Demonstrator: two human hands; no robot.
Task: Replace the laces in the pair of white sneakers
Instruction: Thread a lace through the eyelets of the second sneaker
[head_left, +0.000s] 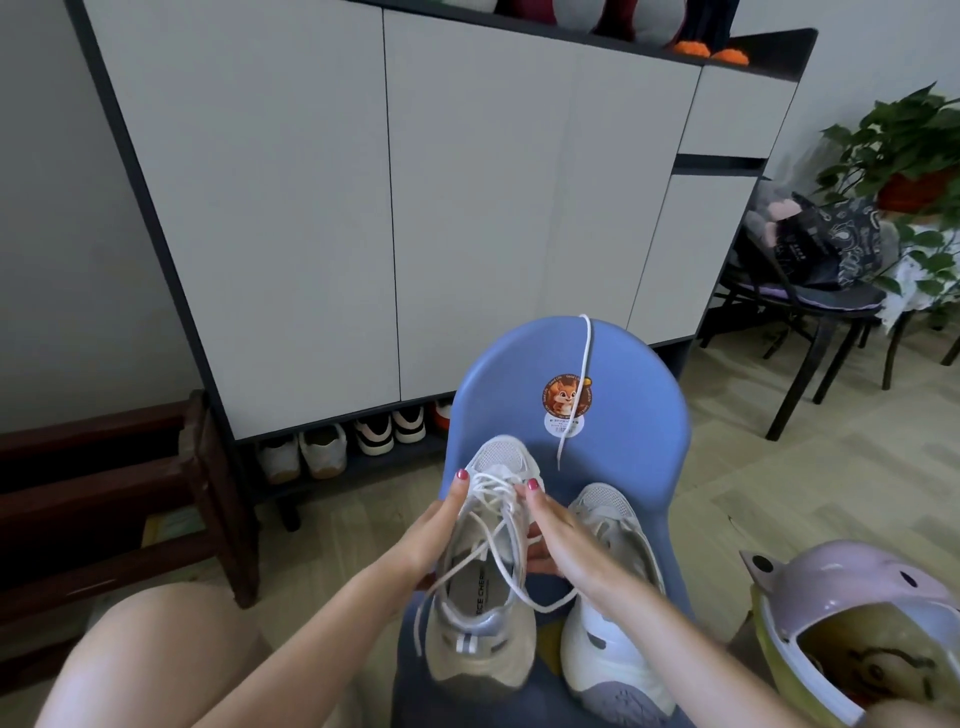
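The person holds 1 white sneaker (480, 566) between both hands above the blue plastic chair (639, 395), its long axis running straight away from the body: heel nearest the camera, toe pointing toward the chair back. The left hand (436, 530) wraps the shoe's left side, fingers curled round the upper with the fingertip up by the front eyelets. The right hand (553, 535) clasps the opposite side, its forefinger laid on the crossed lace (501, 525) near the toe end. That lace is slack, its loops spilling back over the shoe's opening and down past the heel. The second sneaker (615, 587) stands on the seat just beside the held one, on the right, pointing the same way and apparently without a lace. A loose white lace (581, 384) hangs over the chair back, beyond the toe and well apart from either hand. Judging by this, unthreading will run from the heel end toward the toe; the right forefinger already sits nearest the crossings, while the left steadies.
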